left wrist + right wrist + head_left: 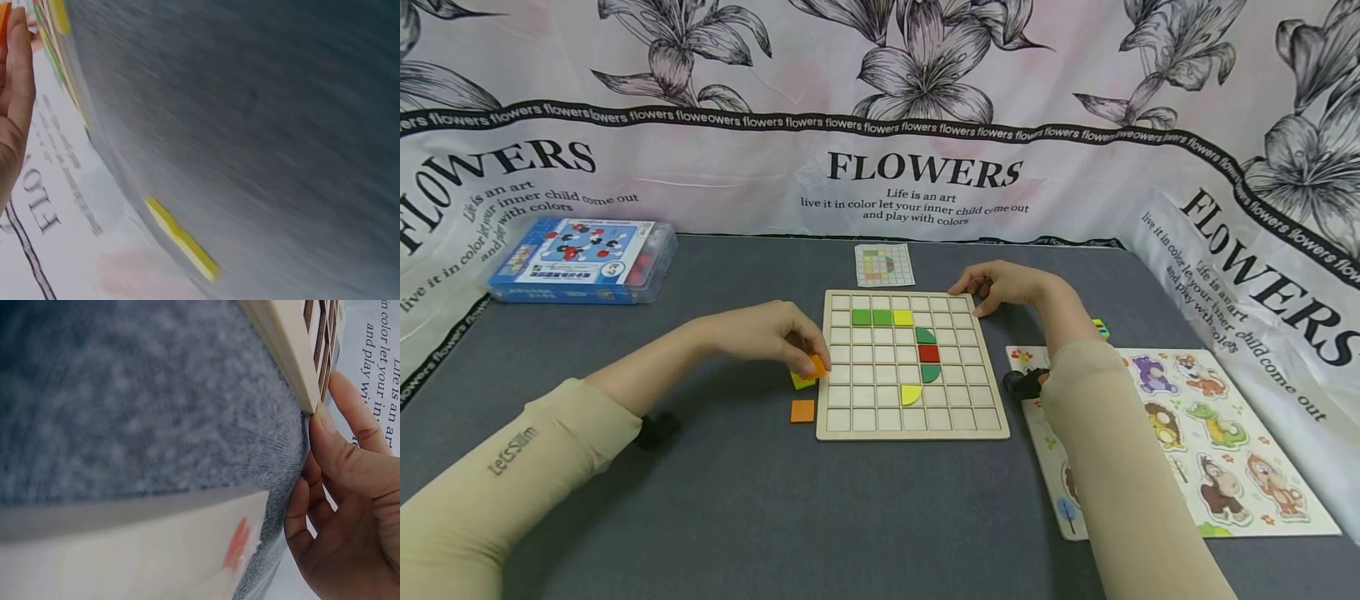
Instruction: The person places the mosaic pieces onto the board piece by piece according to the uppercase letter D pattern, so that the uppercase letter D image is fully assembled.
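Observation:
A wooden grid board lies mid-table. Green squares, a yellow square, a red square, green rounded tiles and a yellow rounded tile sit in its cells. At the board's left edge my left hand pinches an orange tile. Below that hand lies a yellow tile, partly hidden, and nearer me an orange square. My right hand grips the board's far right corner, thumb and forefinger against it in the right wrist view.
Behind the board lies a pattern card. A blue-and-clear plastic box stands at the back left. An animal puzzle board lies on the right, partly under the right forearm. A flower-printed cloth hangs behind the table.

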{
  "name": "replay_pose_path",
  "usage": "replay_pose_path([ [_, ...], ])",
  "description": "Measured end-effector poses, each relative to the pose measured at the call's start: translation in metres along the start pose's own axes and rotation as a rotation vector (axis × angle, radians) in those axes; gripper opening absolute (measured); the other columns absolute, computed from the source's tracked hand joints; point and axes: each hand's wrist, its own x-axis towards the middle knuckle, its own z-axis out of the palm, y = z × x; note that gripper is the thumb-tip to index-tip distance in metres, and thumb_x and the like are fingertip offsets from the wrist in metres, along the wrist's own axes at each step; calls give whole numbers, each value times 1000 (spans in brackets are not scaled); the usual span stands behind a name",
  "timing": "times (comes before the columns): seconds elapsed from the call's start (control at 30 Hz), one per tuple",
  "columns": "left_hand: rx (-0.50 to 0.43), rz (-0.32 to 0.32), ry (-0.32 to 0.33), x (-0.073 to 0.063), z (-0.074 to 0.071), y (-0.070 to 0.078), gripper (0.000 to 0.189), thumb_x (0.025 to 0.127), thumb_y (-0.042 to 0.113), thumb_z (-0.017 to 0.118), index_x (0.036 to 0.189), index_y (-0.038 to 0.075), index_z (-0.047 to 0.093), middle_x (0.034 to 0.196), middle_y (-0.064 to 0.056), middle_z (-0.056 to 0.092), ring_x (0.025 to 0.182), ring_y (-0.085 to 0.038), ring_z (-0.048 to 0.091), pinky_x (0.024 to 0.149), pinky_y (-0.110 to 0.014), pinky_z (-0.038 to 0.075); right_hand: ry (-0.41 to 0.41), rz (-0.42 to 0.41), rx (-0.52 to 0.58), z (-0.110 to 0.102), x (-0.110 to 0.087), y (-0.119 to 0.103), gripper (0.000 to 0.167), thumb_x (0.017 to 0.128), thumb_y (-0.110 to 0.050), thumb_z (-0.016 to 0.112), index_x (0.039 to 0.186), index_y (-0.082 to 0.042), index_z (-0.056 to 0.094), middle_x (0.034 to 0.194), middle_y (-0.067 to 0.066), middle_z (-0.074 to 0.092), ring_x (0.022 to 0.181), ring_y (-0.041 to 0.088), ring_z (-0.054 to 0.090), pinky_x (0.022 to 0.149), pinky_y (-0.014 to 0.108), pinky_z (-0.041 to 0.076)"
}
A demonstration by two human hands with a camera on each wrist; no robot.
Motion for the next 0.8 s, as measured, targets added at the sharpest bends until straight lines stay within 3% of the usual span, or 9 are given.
replay_pose_path([
  [0.2, 30, 43, 22, 23, 7, 18, 21, 88, 15, 74, 109, 10, 73, 95, -2, 73, 81, -13, 65, 76, -30, 57, 7, 2, 0, 1, 0, -1, 44, 87, 0, 71, 129, -8, 63, 112, 14, 54, 90, 24, 43, 79, 34, 38],
  [0.33, 51, 58, 59, 37, 15, 23, 17, 85, 14, 77, 99, 10, 67, 85, -2, 67, 74, -13, 62, 72, -29, 55, 7, -2, -6, 1, -1, -2, 44, 87, 0, 71, 129, -8, 63, 113, 14, 54, 90, 24, 42, 79, 34, 37],
  [0.47, 77, 58, 98, 47, 21, 25, 16, 83, 11, 78, 91, 11, 64, 78, -2, 67, 70, -11, 61, 70, -26, 53, 7, -1, -6, 1, 0, -2, 44, 87, 0, 71, 129, -8, 63, 114, 15, 54, 90, 24, 43, 80, 34, 37],
  [0.8, 116, 33, 170, 68, 39, 35, 12, 82, 10, 79, 87, 10, 68, 81, -4, 70, 68, -10, 64, 66, -23, 54, 4, 3, -5, 0, 0, -1, 44, 87, -1, 71, 129, -9, 63, 113, 14, 55, 90, 23, 44, 80, 34, 38],
])
